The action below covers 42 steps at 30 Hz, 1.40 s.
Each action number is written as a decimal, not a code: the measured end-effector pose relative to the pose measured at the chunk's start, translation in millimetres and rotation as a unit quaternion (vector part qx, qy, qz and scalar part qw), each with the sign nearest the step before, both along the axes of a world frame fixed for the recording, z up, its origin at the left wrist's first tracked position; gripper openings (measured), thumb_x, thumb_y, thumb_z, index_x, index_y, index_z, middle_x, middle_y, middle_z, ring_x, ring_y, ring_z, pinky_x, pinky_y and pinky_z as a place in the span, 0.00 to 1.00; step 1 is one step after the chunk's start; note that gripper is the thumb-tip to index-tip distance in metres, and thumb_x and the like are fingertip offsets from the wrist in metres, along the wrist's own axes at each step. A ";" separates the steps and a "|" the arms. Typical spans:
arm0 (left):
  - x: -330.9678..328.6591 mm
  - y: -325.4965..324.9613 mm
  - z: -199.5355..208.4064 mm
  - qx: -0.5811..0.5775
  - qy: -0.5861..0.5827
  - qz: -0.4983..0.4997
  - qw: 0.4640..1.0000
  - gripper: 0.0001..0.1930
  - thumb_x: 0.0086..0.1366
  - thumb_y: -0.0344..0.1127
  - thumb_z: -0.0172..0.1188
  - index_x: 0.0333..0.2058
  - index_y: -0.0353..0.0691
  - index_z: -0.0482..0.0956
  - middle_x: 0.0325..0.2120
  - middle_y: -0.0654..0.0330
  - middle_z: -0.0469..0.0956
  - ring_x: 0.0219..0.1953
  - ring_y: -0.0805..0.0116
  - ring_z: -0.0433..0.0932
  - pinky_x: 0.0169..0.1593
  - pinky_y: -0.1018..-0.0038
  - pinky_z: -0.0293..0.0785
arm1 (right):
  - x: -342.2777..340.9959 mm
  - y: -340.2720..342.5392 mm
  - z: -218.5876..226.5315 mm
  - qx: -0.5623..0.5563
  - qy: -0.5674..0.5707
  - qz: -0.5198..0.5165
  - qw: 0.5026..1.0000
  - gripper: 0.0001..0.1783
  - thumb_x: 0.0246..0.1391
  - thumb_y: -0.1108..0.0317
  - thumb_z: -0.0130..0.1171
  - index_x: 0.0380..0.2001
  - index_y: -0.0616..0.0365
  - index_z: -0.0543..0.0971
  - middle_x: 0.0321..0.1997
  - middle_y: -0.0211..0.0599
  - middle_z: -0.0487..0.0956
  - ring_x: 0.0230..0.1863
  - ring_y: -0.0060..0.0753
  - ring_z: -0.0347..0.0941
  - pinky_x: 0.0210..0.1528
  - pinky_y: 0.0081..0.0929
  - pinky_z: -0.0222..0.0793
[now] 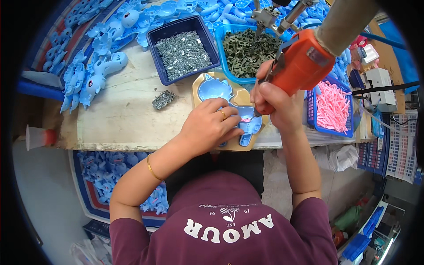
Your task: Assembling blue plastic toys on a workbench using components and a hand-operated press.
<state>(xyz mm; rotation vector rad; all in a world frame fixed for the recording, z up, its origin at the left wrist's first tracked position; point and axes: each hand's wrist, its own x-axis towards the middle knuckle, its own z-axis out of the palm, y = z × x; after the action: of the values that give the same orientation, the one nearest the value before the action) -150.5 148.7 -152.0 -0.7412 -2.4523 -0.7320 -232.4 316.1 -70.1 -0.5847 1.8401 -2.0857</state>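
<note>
A blue plastic toy shell (214, 89), hollow side up, lies in a tan shaped holder (259, 140) at the table's front edge. Over its middle rests my left hand (211, 120), fingers bent and pressed onto the shell; their tips are partly hidden. Beside those fingers a small pink piece (245, 118) sits inside the shell. My right hand (277, 98) is wrapped around an orange power screwdriver (304, 62), tilted so its tip points down into the shell near the pink piece. Whether the tip touches a screw is too small to tell.
Behind the holder stand a dark blue bin of screws (152, 37) and a light blue bin of dark metal pieces (221, 53). A blue basket of pink parts (312, 115) is at right. A screw pile (164, 100) and blue shells (95, 81) lie left.
</note>
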 end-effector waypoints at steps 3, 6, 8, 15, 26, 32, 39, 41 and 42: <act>-0.3 1.5 -0.6 -0.005 -0.015 -0.003 1.000 0.11 0.54 0.42 0.70 0.32 0.43 0.82 0.33 0.66 0.80 0.43 0.64 0.77 0.49 0.68 0.74 | -0.5 1.4 -6.2 -0.011 0.005 -0.008 1.000 0.15 0.52 0.70 0.61 0.41 0.63 0.71 0.19 0.33 0.73 0.16 0.23 0.67 0.25 0.25 0.68; 0.5 2.7 -3.9 -0.008 -0.010 0.001 1.000 0.10 0.55 0.41 0.70 0.30 0.43 0.82 0.32 0.66 0.80 0.41 0.64 0.77 0.47 0.68 0.74 | 1.9 -0.3 -8.0 -0.010 0.026 -0.020 0.999 0.13 0.53 0.71 0.60 0.40 0.62 0.71 0.19 0.34 0.73 0.17 0.22 0.67 0.21 0.23 0.65; 0.6 2.8 -3.2 -0.014 -0.010 0.000 1.000 0.09 0.55 0.41 0.69 0.29 0.43 0.82 0.31 0.66 0.79 0.40 0.64 0.76 0.47 0.68 0.73 | 5.1 -2.4 -10.8 0.000 0.037 -0.023 0.999 0.12 0.53 0.72 0.60 0.39 0.61 0.71 0.19 0.34 0.73 0.17 0.22 0.66 0.19 0.21 0.63; 0.6 1.7 2.2 -0.033 -0.051 -0.008 0.998 0.10 0.55 0.38 0.72 0.35 0.43 0.86 0.34 0.66 0.82 0.39 0.64 0.78 0.45 0.67 0.76 | 6.5 -4.2 -14.3 -0.012 0.048 -0.051 0.997 0.10 0.54 0.74 0.59 0.39 0.60 0.71 0.19 0.33 0.72 0.17 0.20 0.65 0.17 0.19 0.59; 22.7 -4.9 3.8 -0.002 -0.029 0.032 0.999 0.14 0.58 0.40 0.69 0.42 0.44 0.83 0.43 0.62 0.80 0.47 0.60 0.77 0.53 0.64 0.75 | 7.6 -20.5 44.0 -0.041 0.259 0.017 0.965 0.26 0.68 0.53 0.56 0.57 0.63 0.71 0.37 0.40 0.80 0.36 0.25 0.77 0.39 0.22 0.74; 46.4 -4.9 -1.5 -0.010 -0.055 0.071 0.996 0.21 0.58 0.39 0.69 0.52 0.47 0.81 0.59 0.55 0.73 0.59 0.52 0.71 0.63 0.54 0.69 | -40.0 -10.6 137.8 0.096 0.491 -0.389 0.773 0.36 0.62 0.59 0.63 0.68 0.64 0.64 0.54 0.48 0.78 0.58 0.41 0.75 0.58 0.32 0.71; 51.3 2.2 -6.0 -0.037 -0.088 0.115 0.989 0.29 0.57 0.43 0.71 0.59 0.56 0.76 0.68 0.52 0.63 0.67 0.51 0.64 0.69 0.51 0.60 | -113.0 -43.3 151.0 0.035 0.397 -0.049 0.916 0.43 0.58 0.48 0.68 0.67 0.66 0.67 0.51 0.42 0.79 0.54 0.24 0.75 0.51 0.17 0.70; 52.9 2.4 -7.5 -0.038 -0.094 0.126 0.987 0.30 0.57 0.44 0.71 0.60 0.57 0.76 0.68 0.52 0.63 0.67 0.50 0.64 0.69 0.50 0.59 | -77.5 -51.2 156.6 0.078 0.358 -0.017 0.930 0.41 0.58 0.51 0.67 0.66 0.67 0.68 0.47 0.40 0.79 0.49 0.22 0.75 0.48 0.16 0.70; 53.3 3.4 -7.7 -0.042 -0.095 0.133 0.986 0.30 0.57 0.45 0.71 0.59 0.57 0.76 0.68 0.52 0.63 0.67 0.50 0.63 0.69 0.50 0.58 | -52.9 -54.0 160.4 0.124 0.321 0.006 0.939 0.38 0.59 0.53 0.67 0.65 0.67 0.69 0.43 0.39 0.79 0.44 0.21 0.75 0.45 0.14 0.69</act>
<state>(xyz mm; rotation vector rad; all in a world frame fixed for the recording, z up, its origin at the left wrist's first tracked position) -97.2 152.0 -159.7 -0.3742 -2.6994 -0.6230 -285.3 262.1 90.4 -1.3165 2.3705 -1.7230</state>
